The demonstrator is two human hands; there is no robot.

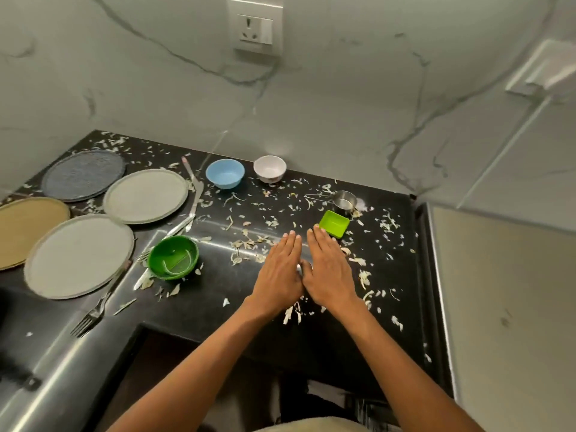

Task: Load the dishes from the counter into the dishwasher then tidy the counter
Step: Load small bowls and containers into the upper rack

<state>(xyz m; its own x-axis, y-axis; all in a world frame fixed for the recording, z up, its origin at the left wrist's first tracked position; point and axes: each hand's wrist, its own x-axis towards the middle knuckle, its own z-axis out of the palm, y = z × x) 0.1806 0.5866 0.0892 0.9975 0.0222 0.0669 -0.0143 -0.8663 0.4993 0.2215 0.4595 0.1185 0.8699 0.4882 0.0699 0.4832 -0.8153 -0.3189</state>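
Observation:
My left hand point(280, 272) and my right hand point(327, 269) lie flat side by side on the black counter point(389, 275), fingers straight, holding nothing. Just beyond my right fingertips sits a lime square dish point(335, 223), with a small steel cup point(344, 202) behind it. A green bowl point(173, 257) stands to the left of my hands. A blue bowl point(225, 173) and a white bowl point(270, 168) stand near the wall. Several round plates lie at the left, among them a grey plate point(79, 255), another grey plate point(146, 195), a tan plate point(25, 229) and a dark blue plate point(83, 174).
Vegetable scraps point(249, 243) are strewn all over the counter. A fork point(93, 313) lies by the front edge at the left, and knives point(194, 194) lie between the plates and the bowls. A marble wall with a socket point(255, 29) backs the counter. A cream panel point(498, 291) borders the right.

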